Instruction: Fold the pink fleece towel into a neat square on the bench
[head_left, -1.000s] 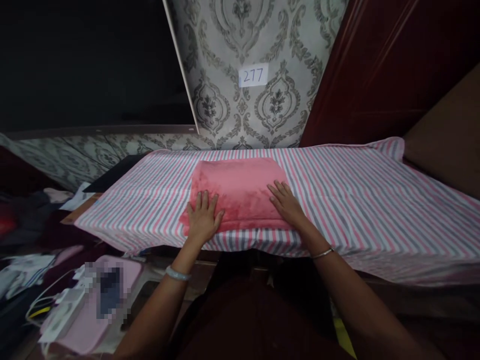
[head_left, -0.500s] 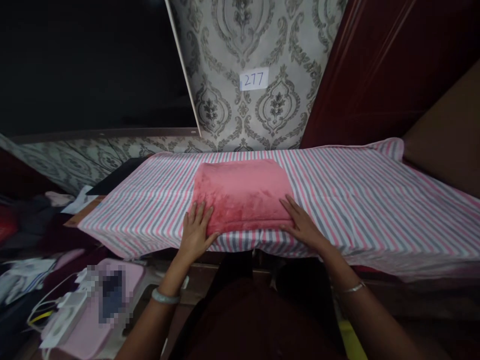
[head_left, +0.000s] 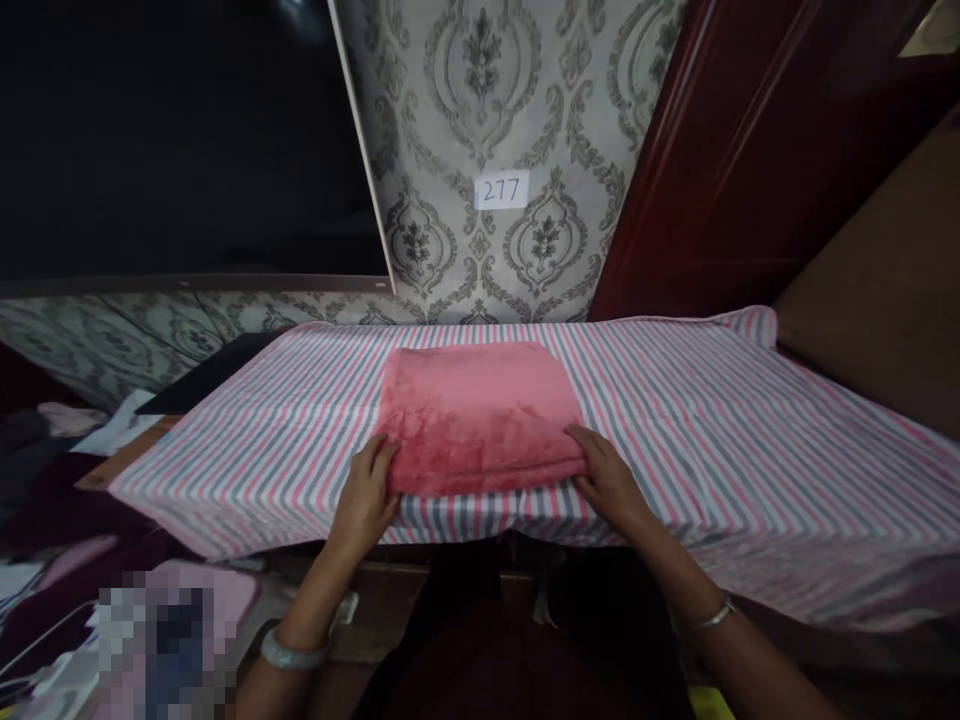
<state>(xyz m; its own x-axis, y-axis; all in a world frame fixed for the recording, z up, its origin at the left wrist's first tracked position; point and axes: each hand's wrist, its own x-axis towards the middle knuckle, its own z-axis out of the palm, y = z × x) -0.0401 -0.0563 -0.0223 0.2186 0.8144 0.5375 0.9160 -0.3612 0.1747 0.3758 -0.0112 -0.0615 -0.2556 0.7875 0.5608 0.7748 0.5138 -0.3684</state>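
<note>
A folded pink plush blanket lies flat on the striped cloth, with a fold line along its near edge. At its near left corner my left hand is closed, fingers bent over the edge and thumb by the front. My right hand grips the near right corner, its fingertips on the side edge and the thumb below them. Both hands rest at the height of the cloth, and the fingers' undersides are hidden.
A pink, grey and white striped cloth covers the table. Behind stand a dark television and a patterned wall with a paper marked 277. A pink stool or tray with a blurred-out object sits low left.
My left hand has drawn from lying spread on the blanket to its left corner, fingers now bent. My right fingers have curled at the right edge. The view has tilted up slightly.
</note>
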